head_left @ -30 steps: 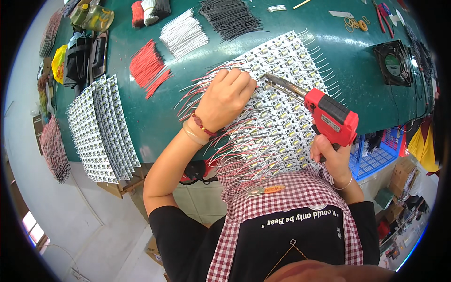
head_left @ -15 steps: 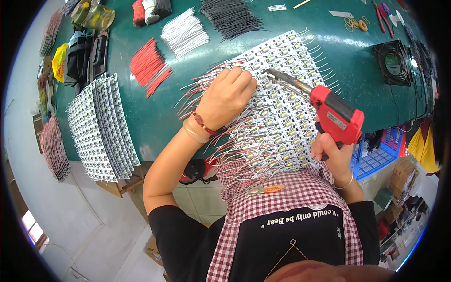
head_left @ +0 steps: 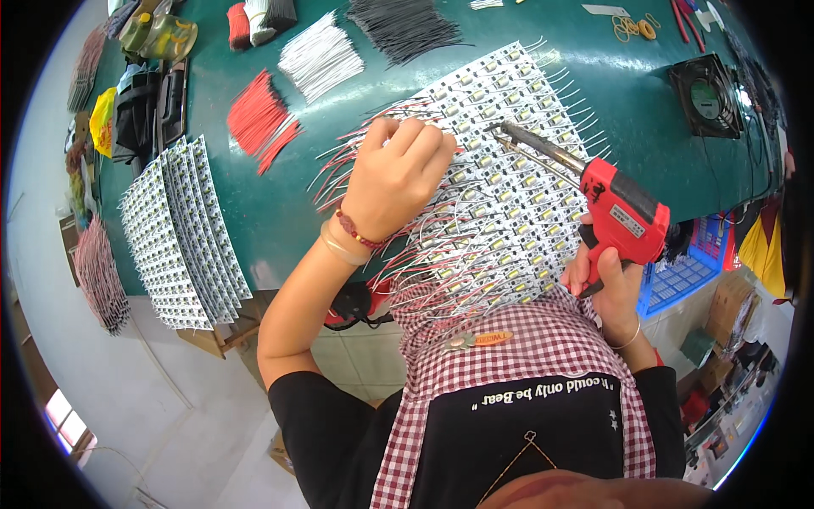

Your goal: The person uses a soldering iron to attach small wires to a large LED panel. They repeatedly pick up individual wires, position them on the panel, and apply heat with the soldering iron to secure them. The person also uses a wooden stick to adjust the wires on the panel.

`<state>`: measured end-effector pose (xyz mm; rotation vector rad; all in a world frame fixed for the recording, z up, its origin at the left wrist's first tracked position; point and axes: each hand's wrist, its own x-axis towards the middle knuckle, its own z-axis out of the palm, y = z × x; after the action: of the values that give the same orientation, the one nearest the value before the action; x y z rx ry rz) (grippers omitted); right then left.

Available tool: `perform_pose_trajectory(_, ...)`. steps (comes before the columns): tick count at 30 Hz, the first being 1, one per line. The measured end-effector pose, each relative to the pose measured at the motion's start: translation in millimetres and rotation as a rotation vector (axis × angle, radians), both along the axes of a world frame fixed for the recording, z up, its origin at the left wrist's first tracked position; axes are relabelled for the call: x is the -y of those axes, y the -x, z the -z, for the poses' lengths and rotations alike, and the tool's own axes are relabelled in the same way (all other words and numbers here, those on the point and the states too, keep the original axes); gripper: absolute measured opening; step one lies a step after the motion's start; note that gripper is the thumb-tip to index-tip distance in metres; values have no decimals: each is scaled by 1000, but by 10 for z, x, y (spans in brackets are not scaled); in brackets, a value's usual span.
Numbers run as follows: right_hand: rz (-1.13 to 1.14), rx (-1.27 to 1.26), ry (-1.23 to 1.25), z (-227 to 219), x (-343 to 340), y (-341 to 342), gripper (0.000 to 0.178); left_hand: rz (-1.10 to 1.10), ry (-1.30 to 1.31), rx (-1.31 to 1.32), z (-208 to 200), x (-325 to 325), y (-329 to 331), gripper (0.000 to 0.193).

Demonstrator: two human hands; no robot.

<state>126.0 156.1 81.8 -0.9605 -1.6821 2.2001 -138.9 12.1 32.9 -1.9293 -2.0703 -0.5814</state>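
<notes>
Gripping a red and black soldering gun (head_left: 627, 212), the right hand (head_left: 616, 284) was just right of a white sheet of little circuit boards (head_left: 517, 195) on the green counter (head_left: 271, 199). The left hand (head_left: 398, 178) bent over the sheet's left part; I couldn't tell if it pinched anything.

Bright red on the soldering gun (head_left: 627, 219), black along its upper side, dark on its barrel (head_left: 543, 144). White with rows of yellow and black marks across the panel (head_left: 543, 204); red and white mixed in its attached wires (head_left: 407, 284). Deep green over the table (head_left: 280, 212). Burgundy-and-white checks on the apron (head_left: 492, 356), above plain black on the shirt (head_left: 331, 424).
</notes>
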Motion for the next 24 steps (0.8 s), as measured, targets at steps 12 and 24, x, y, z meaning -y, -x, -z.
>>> perform_pose_trajectory(12, -59, 57, 88, 14, 32, -69, 25, 15, 8, 218, 108, -16, -169, 21)
perform_pose_trajectory(24, -54, 64, 59, 58, 49, -88, 37, 2, -16, 90, 86, -25, -178, 22)
